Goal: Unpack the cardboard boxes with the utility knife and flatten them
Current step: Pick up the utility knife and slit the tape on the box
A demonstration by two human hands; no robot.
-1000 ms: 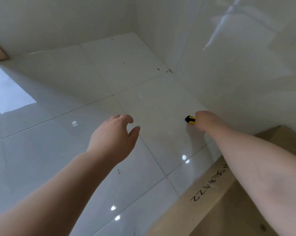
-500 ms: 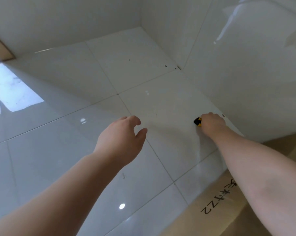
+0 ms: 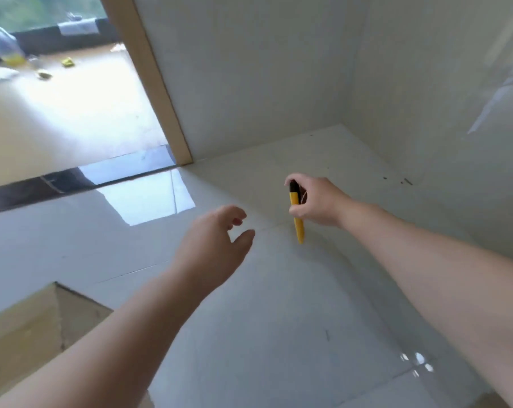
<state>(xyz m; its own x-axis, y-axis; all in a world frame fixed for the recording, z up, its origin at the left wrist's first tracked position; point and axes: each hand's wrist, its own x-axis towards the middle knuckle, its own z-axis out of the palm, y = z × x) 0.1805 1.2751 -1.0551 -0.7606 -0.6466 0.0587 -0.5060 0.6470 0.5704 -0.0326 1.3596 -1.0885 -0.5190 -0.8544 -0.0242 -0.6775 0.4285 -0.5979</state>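
Note:
My right hand (image 3: 317, 201) grips a yellow and black utility knife (image 3: 297, 219) above the white tiled floor, near the corner of the room. The knife hangs roughly upright, its yellow end pointing down. My left hand (image 3: 217, 245) hovers to the left of it with loosely curled fingers and holds nothing. A brown cardboard box (image 3: 28, 328) stands at the lower left, partly behind my left forearm.
White walls (image 3: 264, 78) meet in a corner at the back right. A wooden door frame (image 3: 149, 81) at the upper left opens onto another room with small items on its floor. A sliver of cardboard (image 3: 493, 403) shows at the bottom right edge.
My right hand has lifted the knife off the floor by the wall and now holds it upright in the air. The view has swung left, bringing the doorway and a box into sight.

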